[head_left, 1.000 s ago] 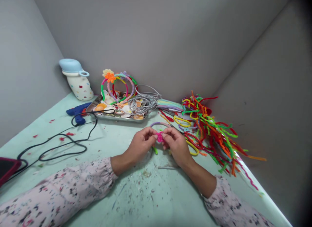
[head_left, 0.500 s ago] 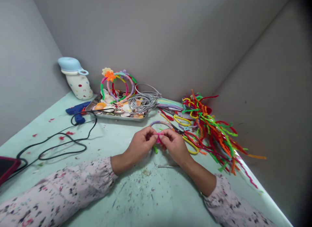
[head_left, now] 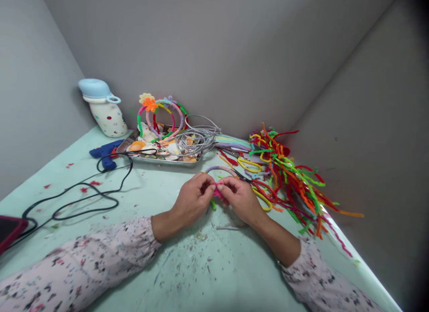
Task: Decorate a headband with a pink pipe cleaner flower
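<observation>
Between my fingertips, at the middle of the table, is a small bright pink pipe cleaner piece (head_left: 217,191), mostly covered by the fingers. My left hand (head_left: 194,196) pinches it from the left, thumb against forefinger. From the right, my right hand (head_left: 239,198) pinches it the same way, the two hands almost touching. Just behind the hands a lilac and pink wrapped hoop (head_left: 217,169) curves up, its lower part hidden. A short green pipe cleaner end (head_left: 213,205) shows below the left fingers. Scissors with red handles (head_left: 266,189) lie beside my right hand.
A metal tray (head_left: 164,162) at the back holds fuzzy hoops (head_left: 181,120) with flowers and coiled grey wire (head_left: 199,140). Left are a blue glue gun (head_left: 107,153), its black cable (head_left: 83,184) and a bottle (head_left: 107,117). Colourful pipe cleaners (head_left: 291,178) heap at the right edge.
Both hands stay in nearly the same place, still pinching the pink piece. The whole view has shifted very slightly, and the right forearm sits a touch further right.
</observation>
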Tool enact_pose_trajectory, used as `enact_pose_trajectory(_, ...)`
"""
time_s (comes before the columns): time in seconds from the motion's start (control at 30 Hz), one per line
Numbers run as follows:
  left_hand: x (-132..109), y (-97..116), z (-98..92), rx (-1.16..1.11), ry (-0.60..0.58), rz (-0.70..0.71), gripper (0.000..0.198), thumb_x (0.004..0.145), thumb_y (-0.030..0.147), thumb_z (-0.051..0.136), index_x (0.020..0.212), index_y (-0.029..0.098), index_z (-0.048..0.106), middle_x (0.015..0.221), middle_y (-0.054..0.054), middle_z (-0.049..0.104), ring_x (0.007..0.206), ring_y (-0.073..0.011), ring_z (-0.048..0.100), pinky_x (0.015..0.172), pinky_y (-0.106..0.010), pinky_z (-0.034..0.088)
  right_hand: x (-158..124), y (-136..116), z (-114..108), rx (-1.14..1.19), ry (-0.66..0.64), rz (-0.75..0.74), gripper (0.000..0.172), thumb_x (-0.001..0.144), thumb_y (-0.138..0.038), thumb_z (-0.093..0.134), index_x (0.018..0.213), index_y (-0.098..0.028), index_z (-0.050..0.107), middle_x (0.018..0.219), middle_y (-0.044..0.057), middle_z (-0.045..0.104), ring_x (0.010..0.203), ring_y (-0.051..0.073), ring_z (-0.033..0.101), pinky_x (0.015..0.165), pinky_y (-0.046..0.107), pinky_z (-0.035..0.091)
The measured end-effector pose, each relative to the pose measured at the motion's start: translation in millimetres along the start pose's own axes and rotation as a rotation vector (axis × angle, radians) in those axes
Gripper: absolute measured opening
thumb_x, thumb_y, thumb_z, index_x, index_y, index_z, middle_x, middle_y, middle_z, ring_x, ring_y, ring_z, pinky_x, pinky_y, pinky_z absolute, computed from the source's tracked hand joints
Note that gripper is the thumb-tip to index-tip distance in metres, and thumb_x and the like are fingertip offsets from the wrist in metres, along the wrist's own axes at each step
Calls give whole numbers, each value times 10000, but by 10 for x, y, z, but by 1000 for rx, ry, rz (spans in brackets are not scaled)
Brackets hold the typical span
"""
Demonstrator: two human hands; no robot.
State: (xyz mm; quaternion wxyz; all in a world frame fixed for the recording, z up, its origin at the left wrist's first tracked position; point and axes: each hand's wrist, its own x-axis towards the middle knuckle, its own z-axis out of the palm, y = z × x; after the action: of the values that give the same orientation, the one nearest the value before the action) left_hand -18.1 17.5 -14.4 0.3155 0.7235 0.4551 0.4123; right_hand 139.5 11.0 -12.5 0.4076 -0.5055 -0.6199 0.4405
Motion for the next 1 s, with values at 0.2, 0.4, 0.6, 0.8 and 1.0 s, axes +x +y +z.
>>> enact_pose_trajectory(0.2,23,10,-12,-65,-6,-72,158,866,256,478,782,163,575,725,5,555,681,-127,497,630,-241,381,24,28,9,-3,7,15,189,816,-362,564,857,-184,615,623,-30,556,505,112,504,490,225,411)
enact_pose_trajectory(0.4,12,31,-19,-84,11,-81,140,866,234,474,810,161,579,757,-1,569,709,-132,511,653,-243,390,7,54,2,-126,16,-40,192,818,-340,568,830,-169,654,620,-24,568,516,101,458,513,220,379)
enact_pose_trajectory(0.6,0,58,-38,2,17,24,146,859,192,472,781,161,592,763,-5,542,743,-137,512,695,-254,384,4,52,-10,-190,-32,-74,180,822,-321,560,816,-175,664,614,-28,566,538,101,461,515,213,362)
enact_pose_trajectory(0.8,-3,48,-40,26,-34,65,163,871,199,459,750,169,565,752,-1,518,734,-140,493,692,-265,378,7,11,-5,-235,-40,-101,153,803,-276,567,747,-170,662,640,-17,583,568,103,475,523,210,363)
enact_pose_trajectory(1.0,25,3,-7,-263,-41,-94,172,895,304,472,888,165,572,803,-13,573,742,-136,512,683,-258,407,28,-23,-15,-66,47,18,189,803,-343,575,749,-173,636,512,-43,518,464,103,449,467,220,358)
